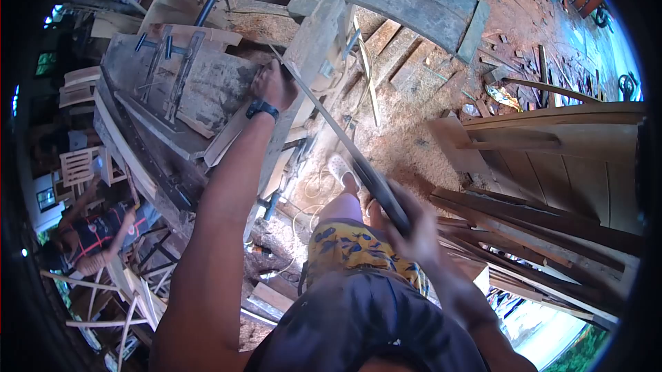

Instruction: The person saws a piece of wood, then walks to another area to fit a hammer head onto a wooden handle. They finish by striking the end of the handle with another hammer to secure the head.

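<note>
A long, narrow strip (pixel 338 133) slants from the bench down toward my body, thin at the far end and broader and darker at the near end. My right hand (pixel 412 224), smeared by motion, wraps round its near end in front of my hip. My left hand (pixel 274 87), with a dark watch (pixel 263 108) at the wrist, has its fingers curled at the strip's far end, whose tip sticks out past them. Under that hand is a wooden bench (pixel 303 44) with a thick edge beam. Whether the strip is a tool or a length of wood, I cannot tell.
Metal clamps (pixel 181 75) sit on wooden pieces at the left. Sawdust and offcuts cover the floor (pixel 414 117). Stacked boards (pixel 524 227) and a large wooden panel (pixel 579 172) stand close on my right. Another person (pixel 103 234) works at the far left.
</note>
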Tool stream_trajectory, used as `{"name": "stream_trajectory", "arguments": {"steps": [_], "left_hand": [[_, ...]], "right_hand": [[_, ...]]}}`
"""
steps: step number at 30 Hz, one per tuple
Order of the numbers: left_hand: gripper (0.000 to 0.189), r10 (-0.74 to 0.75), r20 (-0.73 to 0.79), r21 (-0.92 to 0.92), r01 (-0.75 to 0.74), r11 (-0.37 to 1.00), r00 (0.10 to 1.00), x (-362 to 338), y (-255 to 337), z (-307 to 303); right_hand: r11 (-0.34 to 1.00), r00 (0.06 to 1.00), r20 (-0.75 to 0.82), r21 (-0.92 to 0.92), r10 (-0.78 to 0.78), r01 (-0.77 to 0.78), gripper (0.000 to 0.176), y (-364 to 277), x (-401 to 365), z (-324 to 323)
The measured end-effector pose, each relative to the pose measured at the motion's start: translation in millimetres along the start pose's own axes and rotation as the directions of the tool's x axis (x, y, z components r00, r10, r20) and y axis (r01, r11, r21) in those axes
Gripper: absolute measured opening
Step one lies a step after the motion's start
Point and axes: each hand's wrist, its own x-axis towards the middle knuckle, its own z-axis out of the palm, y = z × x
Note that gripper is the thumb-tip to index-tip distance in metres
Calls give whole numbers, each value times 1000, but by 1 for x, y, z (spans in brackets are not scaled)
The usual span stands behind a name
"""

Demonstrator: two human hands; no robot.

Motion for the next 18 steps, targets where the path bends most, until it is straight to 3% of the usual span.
{"name": "stream_trajectory", "arguments": {"steps": [3,6,8,10,11,13,15,16,18], "left_hand": [[48,66,-66,11,-65,998,996,0,-1,2],[53,67,-21,-22,-67,998,998,-1,-2,-2],[54,55,-50,13,-54,998,997,0,-7,7],[55,46,-74,45,-43,998,996,-7,-3,6],[56,51,-66,-37,-54,998,997,-7,0,-2],[56,61,-62,-119,-68,990,996,-5,-1,-6],[56,84,-97,-115,-95,989,992,-6,-4,0],[51,6,-22,-68,-7,998,1000,0,-1,-3],[48,20,-29,-30,-21,999,999,-2,-2,0]], "right_hand": [[999,1000,-11,-42,0,-1,70,-9,-93,-47],[999,1000,10,-53,1,0,67,-8,-71,-43],[998,998,-35,40,-49,50,64,9,4,-7],[997,998,11,27,68,-69,59,23,94,42],[989,990,26,33,142,-143,61,2,137,55],[995,995,-21,-42,93,-94,64,-6,179,78],[993,993,-13,-31,114,-114,65,-3,140,67],[993,993,-9,-26,116,-116,67,-1,116,59],[995,995,-6,9,99,-99,70,7,22,21]]}}
